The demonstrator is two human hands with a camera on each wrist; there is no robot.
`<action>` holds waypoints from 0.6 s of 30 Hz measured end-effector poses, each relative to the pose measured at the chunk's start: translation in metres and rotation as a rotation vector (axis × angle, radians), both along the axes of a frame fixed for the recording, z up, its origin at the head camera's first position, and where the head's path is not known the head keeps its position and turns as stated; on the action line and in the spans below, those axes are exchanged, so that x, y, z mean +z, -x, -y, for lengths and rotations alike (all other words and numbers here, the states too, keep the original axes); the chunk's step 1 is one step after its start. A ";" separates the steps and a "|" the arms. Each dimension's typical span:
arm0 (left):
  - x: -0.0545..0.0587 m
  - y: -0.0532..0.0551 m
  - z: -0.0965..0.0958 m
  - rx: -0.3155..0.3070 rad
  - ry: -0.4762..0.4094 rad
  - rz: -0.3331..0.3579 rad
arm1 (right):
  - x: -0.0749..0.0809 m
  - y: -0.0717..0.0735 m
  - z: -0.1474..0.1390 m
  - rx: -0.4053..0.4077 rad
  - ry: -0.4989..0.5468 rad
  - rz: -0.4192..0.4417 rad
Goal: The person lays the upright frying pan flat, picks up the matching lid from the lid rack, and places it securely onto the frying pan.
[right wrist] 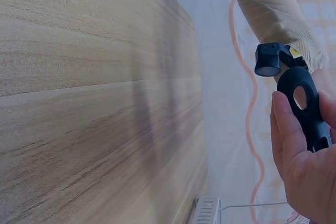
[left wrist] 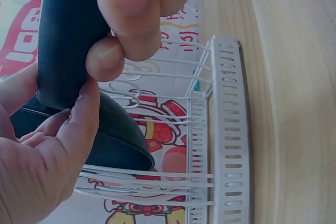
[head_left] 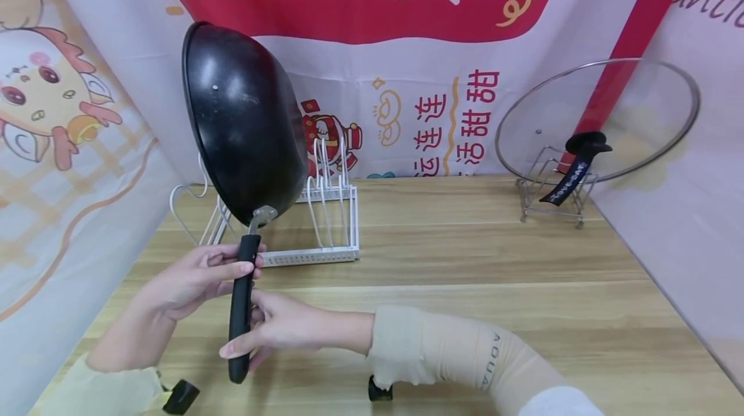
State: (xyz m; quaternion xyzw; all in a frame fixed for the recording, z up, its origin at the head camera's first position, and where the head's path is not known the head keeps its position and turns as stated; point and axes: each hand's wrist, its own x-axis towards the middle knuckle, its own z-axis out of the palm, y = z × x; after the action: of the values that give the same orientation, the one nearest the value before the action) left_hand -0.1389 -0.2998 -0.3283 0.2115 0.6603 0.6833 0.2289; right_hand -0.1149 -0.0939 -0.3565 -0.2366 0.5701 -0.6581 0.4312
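A black wok [head_left: 247, 125] is held up on its side, rounded bottom turned right and long black handle [head_left: 239, 319] pointing down. My left hand [head_left: 194, 277] pinches the upper part of that handle between thumb and fingers, close below the metal bracket. Lower down, my right hand [head_left: 285, 324] grips the handle, its thumb across the front near the end. The handle's holed end [right wrist: 302, 100] shows in the right wrist view. Behind the wok stands a white wire rack [head_left: 308, 256], partly hidden by it; the left wrist view shows the rack's perforated rail [left wrist: 231, 129].
At the right, a glass lid [head_left: 645, 119] with a black knob leans upright in a small metal wire stand [head_left: 549, 208]. Both stand on a wood-grain table [head_left: 442, 254]. Printed cloth [head_left: 360, 80] hangs behind and on both sides.
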 end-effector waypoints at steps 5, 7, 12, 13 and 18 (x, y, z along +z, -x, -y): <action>0.002 -0.001 -0.001 0.015 0.003 -0.016 | 0.003 0.000 -0.001 0.005 -0.004 0.004; 0.003 -0.002 -0.002 0.024 0.001 -0.012 | 0.005 0.000 -0.001 0.012 -0.006 0.004; 0.005 -0.003 -0.004 0.042 -0.019 -0.009 | 0.009 0.001 -0.005 0.042 -0.010 -0.009; 0.005 -0.004 -0.005 0.043 -0.024 -0.008 | 0.010 0.001 -0.005 0.047 -0.010 -0.012; 0.009 -0.004 -0.009 0.033 -0.040 -0.015 | 0.014 0.002 -0.008 0.063 -0.015 -0.029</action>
State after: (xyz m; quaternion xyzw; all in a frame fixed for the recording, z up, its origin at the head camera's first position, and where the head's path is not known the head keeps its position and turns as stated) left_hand -0.1349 -0.2908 -0.3194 0.2103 0.6516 0.6985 0.2083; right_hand -0.1166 -0.0863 -0.3425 -0.2608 0.5735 -0.6361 0.4453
